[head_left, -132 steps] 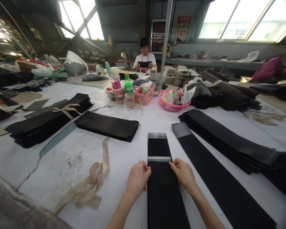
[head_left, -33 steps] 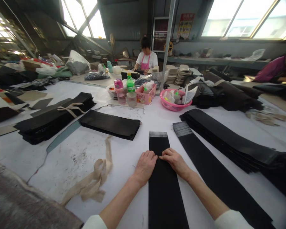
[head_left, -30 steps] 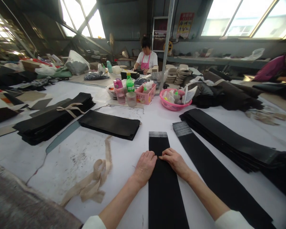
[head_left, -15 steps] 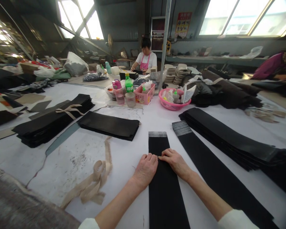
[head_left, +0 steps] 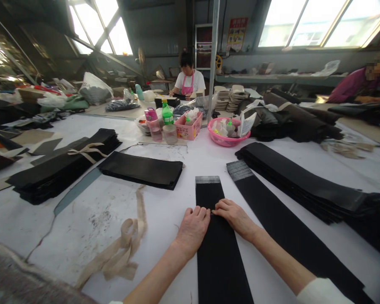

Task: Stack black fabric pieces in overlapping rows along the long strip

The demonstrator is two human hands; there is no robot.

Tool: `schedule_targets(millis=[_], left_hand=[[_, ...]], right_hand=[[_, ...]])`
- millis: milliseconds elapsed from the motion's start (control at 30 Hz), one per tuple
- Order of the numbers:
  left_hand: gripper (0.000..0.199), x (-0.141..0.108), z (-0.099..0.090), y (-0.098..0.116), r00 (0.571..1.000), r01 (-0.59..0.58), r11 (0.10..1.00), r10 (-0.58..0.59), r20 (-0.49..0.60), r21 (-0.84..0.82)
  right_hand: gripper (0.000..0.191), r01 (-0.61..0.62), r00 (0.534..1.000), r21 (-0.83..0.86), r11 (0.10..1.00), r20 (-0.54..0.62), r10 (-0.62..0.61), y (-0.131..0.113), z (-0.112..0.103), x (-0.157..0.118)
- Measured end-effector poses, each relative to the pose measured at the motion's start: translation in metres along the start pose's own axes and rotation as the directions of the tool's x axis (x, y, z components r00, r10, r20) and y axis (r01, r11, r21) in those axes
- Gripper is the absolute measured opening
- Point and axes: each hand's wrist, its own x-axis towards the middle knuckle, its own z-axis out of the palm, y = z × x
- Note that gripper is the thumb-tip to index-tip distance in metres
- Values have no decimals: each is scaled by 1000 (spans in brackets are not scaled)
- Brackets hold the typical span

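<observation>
A long black strip of material (head_left: 220,261) with a whitish far end lies before me on the white table. My left hand (head_left: 194,228) and my right hand (head_left: 236,215) meet over it, fingers closed in a pinch. Between the fingertips shows a tiny light bit, too small to name. To the right lies a fan of black strips (head_left: 281,223) with pale, stepped ends. Beyond it stretches a thick stack of black pieces (head_left: 297,177). Left of my hands, a beige cloth ribbon (head_left: 122,251) lies loosely curled.
At left are a black stack (head_left: 141,169) and a tied black bundle (head_left: 63,169). Farther back stand a pink basin (head_left: 226,141), a pink box (head_left: 190,126), a green bottle (head_left: 167,113) and a metal pole (head_left: 213,63). A person (head_left: 190,80) sits opposite; another person (head_left: 351,84) works at right.
The view has shifted slightly, so the background sits a little farther left. Both hands stay pinched together over the black strip, in nearly the same place.
</observation>
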Motion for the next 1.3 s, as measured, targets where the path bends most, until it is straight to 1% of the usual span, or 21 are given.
schedule_targets(millis=[133, 233, 533, 767, 967, 1300], left_hand=[[36, 1, 0, 2, 1000, 8, 1000, -8, -5, 13], [38, 2, -1, 3, 1000, 5, 1000, -5, 0, 15], [41, 2, -2, 4, 1000, -2, 1000, 1, 9, 22], [43, 3, 1, 5, 1000, 5, 999, -5, -4, 38], [39, 1, 2, 5, 1000, 14, 998, -12, -27, 59], [30, -7, 9, 0, 998, 12, 996, -7, -60, 86]], right_hand=[[19, -12, 1000, 40, 999, -3, 12, 1, 0, -1], [18, -35, 999, 29, 999, 2, 35, 2, 0, -1], [21, -4, 998, 57, 998, 65, 0, 7, -8, -3], [21, -4, 999, 44, 999, 49, 2, 12, -8, -7], [18, -1, 999, 3, 1000, 33, 1, 15, -5, -10], [19, -34, 999, -11, 999, 19, 34, 6, -11, -9]])
